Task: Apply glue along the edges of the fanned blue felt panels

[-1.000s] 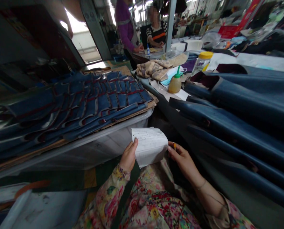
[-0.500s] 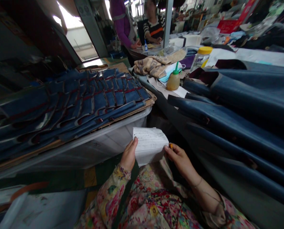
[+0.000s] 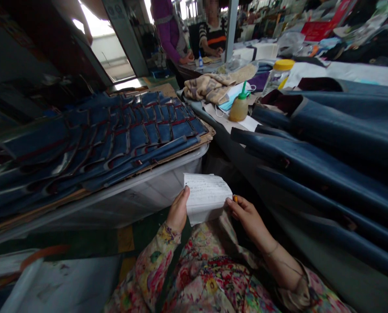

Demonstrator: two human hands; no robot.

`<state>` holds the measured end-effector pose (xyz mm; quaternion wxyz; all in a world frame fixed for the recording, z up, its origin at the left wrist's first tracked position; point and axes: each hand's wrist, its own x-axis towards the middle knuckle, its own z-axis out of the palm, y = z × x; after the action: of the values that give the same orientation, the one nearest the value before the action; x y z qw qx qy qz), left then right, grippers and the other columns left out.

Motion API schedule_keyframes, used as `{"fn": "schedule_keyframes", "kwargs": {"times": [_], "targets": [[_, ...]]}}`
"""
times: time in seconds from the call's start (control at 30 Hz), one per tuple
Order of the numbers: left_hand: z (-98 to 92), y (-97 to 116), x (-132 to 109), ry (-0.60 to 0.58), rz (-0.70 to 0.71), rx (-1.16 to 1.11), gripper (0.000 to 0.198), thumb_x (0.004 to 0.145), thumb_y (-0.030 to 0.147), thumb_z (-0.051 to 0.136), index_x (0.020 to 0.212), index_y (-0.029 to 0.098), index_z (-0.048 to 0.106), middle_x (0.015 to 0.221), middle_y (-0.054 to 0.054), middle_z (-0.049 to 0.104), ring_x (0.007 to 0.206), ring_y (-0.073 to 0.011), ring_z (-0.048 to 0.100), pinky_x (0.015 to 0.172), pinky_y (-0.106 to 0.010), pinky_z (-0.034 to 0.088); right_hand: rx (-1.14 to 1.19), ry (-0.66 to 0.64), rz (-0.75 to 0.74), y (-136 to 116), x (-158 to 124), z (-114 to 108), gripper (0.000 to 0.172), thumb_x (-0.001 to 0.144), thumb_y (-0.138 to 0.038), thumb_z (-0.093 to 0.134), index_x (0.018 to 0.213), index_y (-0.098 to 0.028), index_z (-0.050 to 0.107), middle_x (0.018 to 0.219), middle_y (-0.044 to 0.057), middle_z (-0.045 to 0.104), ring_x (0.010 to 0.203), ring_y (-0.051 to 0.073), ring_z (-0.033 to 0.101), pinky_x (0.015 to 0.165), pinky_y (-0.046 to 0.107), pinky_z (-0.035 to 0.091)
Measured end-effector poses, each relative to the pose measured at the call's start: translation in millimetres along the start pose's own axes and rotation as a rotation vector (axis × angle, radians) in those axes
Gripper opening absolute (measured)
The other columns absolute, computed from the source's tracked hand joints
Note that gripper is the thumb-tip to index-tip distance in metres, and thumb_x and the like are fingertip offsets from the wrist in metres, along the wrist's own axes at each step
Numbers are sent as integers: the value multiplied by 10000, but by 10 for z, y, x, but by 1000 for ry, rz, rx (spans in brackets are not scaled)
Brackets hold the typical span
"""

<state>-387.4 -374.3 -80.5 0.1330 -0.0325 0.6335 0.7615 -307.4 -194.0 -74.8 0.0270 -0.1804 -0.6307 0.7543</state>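
Pinching opposite edges, the left hand point(image 3: 177, 211) and right hand point(image 3: 248, 218) held the paper point(image 3: 208, 198); it seemed light, limp, best gripped there.

Nothing can be read: the lines of writing on the paper sheet point(image 3: 208, 198) are too small, the wall banner point(image 3: 13, 25) at far left too blurred.

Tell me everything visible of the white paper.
The white paper looks thin and creased, a line crossing it. Dark writing, too small to read, marks the upper part; the lower part looks greyer. It tilts above the floral clothing, left hand gripping its left edge, right hand at its right.
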Motion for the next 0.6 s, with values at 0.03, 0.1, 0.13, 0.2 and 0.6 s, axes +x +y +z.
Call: {"fn": "schedule_keyframes", "kwargs": {"times": [0.03, 0.1, 0.13, 0.2, 0.6], "targets": [[11, 3, -4, 2, 7, -13, 507, 773, 515, 571, 1119, 147, 617, 1214, -93, 594, 1258, -220, 416, 1094, -339, 273, 2, 0, 5, 1, -1, -1, 395, 671, -543, 640, 654, -165, 529, 603, -27, 448, 539, 84, 358, 483, 212, 286], [33, 9, -13, -14, 18, -51, 497, 783, 505, 566, 1129, 151, 613, 1229, -91, 583, 1263, -215, 410, 1098, -335, 265, 6, 7, 18, -1, -3, -2, 388, 667, -537, 646, 657, -166, 534, 596, -27, 451, 536, 86, 367, 484, 214, 292], [43, 12, -17, -31, 13, -69, 495, 787, 502, 563, 1134, 153, 610, 1237, -91, 577, 1260, -216, 413, 1096, -338, 270, 7, 12, 27, -2, -4, -3, 385, 664, -535, 649, 658, -167, 535, 595, -26, 454, 538, 88, 373, 488, 216, 298], [54, 15, -22, -64, -9, -99, 496, 789, 503, 558, 1139, 155, 609, 1244, -93, 570, 1244, -227, 433, 1081, -357, 297, 4, 22, 39, 2, -2, -8, 385, 659, -537, 650, 656, -168, 536, 595, -22, 461, 542, 93, 386, 497, 221, 312], [-63, 78, -42, -123, -67, -30, 523, 769, 547, 556, 1123, 168, 624, 1172, -87, 623, 1200, -240, 475, 1036, -354, 326, 33, 28, 45, 142, 28, -66, 383, 681, -514, 650, 623, -159, 519, 559, -34, 451, 516, 79, 373, 488, 219, 289]]}}
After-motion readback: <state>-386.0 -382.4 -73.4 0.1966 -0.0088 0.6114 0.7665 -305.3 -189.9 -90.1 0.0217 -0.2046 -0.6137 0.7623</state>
